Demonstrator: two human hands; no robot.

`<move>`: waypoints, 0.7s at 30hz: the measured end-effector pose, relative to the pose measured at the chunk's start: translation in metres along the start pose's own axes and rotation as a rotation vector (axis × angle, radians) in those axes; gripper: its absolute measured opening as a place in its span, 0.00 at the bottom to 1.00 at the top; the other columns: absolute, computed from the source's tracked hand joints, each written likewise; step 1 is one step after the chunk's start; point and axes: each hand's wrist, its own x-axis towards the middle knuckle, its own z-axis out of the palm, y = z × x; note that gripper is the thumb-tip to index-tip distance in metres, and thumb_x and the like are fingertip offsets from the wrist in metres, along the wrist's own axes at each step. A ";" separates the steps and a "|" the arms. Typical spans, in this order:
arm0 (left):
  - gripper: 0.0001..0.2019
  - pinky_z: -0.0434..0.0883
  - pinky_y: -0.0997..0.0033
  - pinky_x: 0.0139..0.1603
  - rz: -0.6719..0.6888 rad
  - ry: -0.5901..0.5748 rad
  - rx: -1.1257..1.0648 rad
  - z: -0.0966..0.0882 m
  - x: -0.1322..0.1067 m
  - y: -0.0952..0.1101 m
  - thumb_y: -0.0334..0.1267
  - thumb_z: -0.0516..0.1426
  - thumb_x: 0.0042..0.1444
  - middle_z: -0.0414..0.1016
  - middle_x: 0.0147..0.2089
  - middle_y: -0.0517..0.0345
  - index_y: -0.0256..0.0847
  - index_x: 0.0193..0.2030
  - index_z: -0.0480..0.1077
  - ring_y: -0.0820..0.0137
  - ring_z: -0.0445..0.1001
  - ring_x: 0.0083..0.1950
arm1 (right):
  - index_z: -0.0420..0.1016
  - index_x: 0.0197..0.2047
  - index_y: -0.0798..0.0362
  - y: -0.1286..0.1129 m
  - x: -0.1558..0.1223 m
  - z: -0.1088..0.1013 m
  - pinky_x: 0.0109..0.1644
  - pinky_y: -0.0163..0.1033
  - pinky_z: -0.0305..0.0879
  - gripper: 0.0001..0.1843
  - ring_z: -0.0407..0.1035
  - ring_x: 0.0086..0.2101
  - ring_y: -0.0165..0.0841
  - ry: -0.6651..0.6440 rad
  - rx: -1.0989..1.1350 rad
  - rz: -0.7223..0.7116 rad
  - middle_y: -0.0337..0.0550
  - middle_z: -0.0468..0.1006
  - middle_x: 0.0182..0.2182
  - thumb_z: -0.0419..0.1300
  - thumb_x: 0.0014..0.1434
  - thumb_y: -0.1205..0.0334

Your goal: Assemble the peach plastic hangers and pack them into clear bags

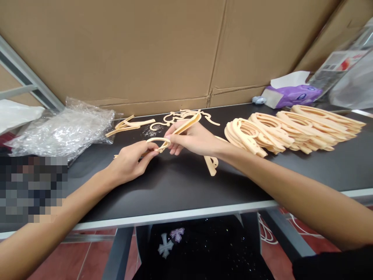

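My left hand (pixel 129 161) is closed on a cream plastic hanger part (pixel 159 140) with a curved loop, pinched between thumb and fingers. Beside it, my right hand (pixel 190 138) grips a long cream hanger arm (pixel 188 123) that points up to the right. The two parts meet at the fingertips; I cannot tell whether they are joined. Under my right wrist lies another cream piece (pixel 211 166) on the black table (pixel 180 190). Behind my hands are loose hook-shaped pieces (pixel 170 117), and farther left a few hanger arms (pixel 128 125).
Several stacks of cream hanger parts (pixel 271 130) lie to the right. A purple tissue pack (pixel 300 95) stands behind them. Crumpled clear plastic bags (pixel 64 128) cover the left side. Cardboard (pixel 140 50) walls off the back, and a metal frame (pixel 32 81) rises at the left.
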 end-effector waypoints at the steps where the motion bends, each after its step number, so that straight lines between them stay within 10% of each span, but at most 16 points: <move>1: 0.12 0.76 0.71 0.39 0.008 0.006 0.013 0.000 0.000 0.000 0.43 0.52 0.70 0.83 0.37 0.55 0.42 0.44 0.75 0.69 0.80 0.33 | 0.75 0.33 0.56 0.000 -0.001 -0.001 0.29 0.34 0.78 0.08 0.77 0.23 0.30 -0.017 -0.005 -0.012 0.39 0.79 0.23 0.62 0.61 0.77; 21: 0.12 0.75 0.71 0.30 -0.014 0.228 0.138 -0.003 -0.003 0.011 0.44 0.58 0.68 0.85 0.31 0.59 0.46 0.37 0.81 0.69 0.81 0.26 | 0.73 0.30 0.55 0.012 -0.003 0.016 0.28 0.37 0.80 0.09 0.80 0.23 0.35 0.080 0.196 0.031 0.41 0.79 0.21 0.60 0.62 0.75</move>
